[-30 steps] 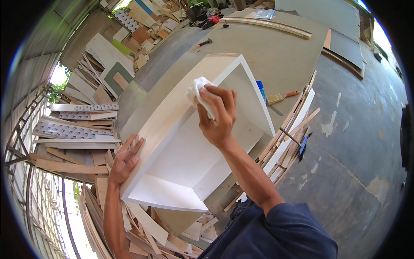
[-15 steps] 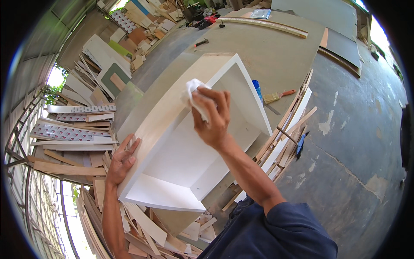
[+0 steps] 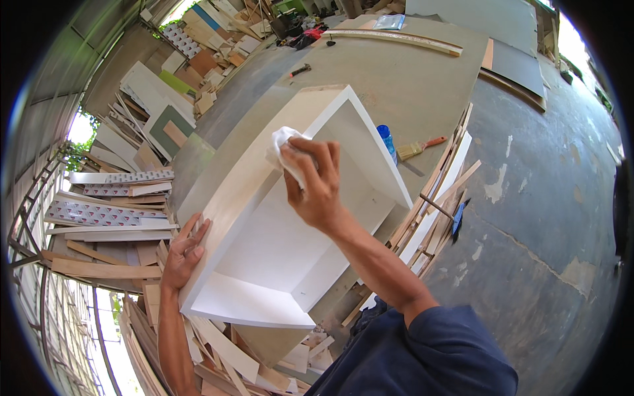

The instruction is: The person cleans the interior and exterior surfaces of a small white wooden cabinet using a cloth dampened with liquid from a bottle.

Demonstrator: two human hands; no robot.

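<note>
A white open-fronted cabinet box [image 3: 247, 173] stands tilted across the work table in front of me. My right hand [image 3: 316, 181] is closed round a crumpled white cloth [image 3: 284, 146], which presses on the long upper side of the box near its front edge. The part of the cloth under my fingers is hidden. At the near left corner, my left hand [image 3: 183, 256] rests against the outer side of the box with its fingers spread. Inside the box, the white panels show small dark marks.
Beyond the box on the table [image 3: 422, 86] lie a paintbrush [image 3: 422, 146], a blue bottle [image 3: 387, 142], a hammer [image 3: 300, 70] and a long wooden strip [image 3: 396, 41]. Wood offcuts [image 3: 112, 214] are piled at left; more strips [image 3: 439, 198] line the table's right side.
My right hand has slid slightly left with the cloth along the box's upper side. The whole view has shifted a little; my left hand stays at the same corner.
</note>
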